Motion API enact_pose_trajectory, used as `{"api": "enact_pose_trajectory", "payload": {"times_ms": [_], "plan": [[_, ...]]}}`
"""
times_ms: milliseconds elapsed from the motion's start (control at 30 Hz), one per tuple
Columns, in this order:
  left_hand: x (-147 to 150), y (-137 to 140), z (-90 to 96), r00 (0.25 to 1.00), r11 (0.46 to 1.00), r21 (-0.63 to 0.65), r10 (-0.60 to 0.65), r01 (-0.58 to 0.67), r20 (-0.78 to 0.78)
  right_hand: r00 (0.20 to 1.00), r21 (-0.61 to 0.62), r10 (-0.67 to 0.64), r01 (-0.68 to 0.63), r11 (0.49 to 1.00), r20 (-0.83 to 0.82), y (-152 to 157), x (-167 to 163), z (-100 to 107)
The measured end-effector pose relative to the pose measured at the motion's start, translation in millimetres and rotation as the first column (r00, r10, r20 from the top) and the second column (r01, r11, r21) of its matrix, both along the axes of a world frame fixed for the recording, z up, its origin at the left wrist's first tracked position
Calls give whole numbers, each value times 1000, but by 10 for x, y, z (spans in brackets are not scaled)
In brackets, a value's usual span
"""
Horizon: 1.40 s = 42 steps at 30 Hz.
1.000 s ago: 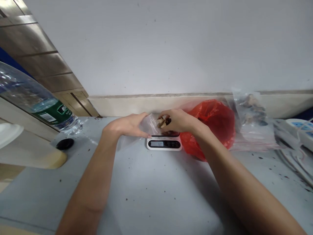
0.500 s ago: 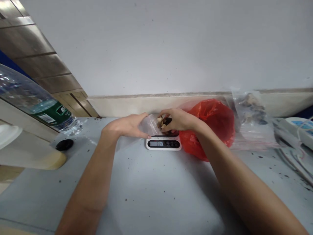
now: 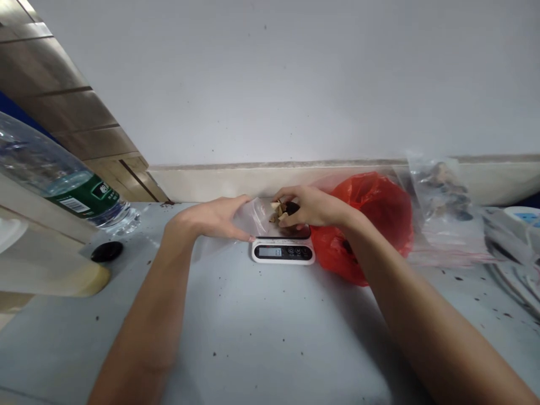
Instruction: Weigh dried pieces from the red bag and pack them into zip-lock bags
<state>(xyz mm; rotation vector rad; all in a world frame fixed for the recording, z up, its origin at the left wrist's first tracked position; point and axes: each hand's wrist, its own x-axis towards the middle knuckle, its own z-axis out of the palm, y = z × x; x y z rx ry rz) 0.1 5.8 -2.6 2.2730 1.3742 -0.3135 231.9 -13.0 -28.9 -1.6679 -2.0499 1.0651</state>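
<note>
A small white digital scale (image 3: 283,252) with a black button panel lies in the middle of the table. Left of it, my left hand (image 3: 217,218) has its thumb and fingers around a clear plastic bag (image 3: 254,216), the thumb tip by the scale's corner. Over the weighing plate, my right hand (image 3: 306,207) closes its fingers on a clump of brown and cream dried pieces (image 3: 278,212). Their exact kind is unclear. Most of the plate is hidden by the hand and the pieces. A red plastic bag (image 3: 390,225) stands open beside my right forearm.
A clear bag of dark dried pieces (image 3: 447,188) leans at the wall on the right, near a white device (image 3: 523,216) with cables. At left are a tilted water bottle (image 3: 80,191), a pale plastic container (image 3: 46,264) and a black cap (image 3: 107,251). Dark crumbs dot the table.
The scale's display has dropped from a larger reading to a small one. My right hand and the dried pieces have barely shifted; the view has moved slightly.
</note>
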Motion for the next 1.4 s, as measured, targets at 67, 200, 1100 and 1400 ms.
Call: {"api": "enact_pose_trajectory", "payload": {"times_ms": [67,200,1100,1400], "plan": [[-9,11,-15,1000,1000,-10,-1,1,3,999,16,17,-17,1000,-27,7,11,-9],[-12,20,-26,1000,1000,-19,-10,11,18,998,46,59,-58,997,-30,14,34,-20],[-7,-2,26,949,998,50,-56,43,311,903,324,221,-98,941,-370,-207,-42,246],[-119,-14,114,929,994,107,-32,-8,370,956,417,-52,175,892,-289,-72,40,191]]}}
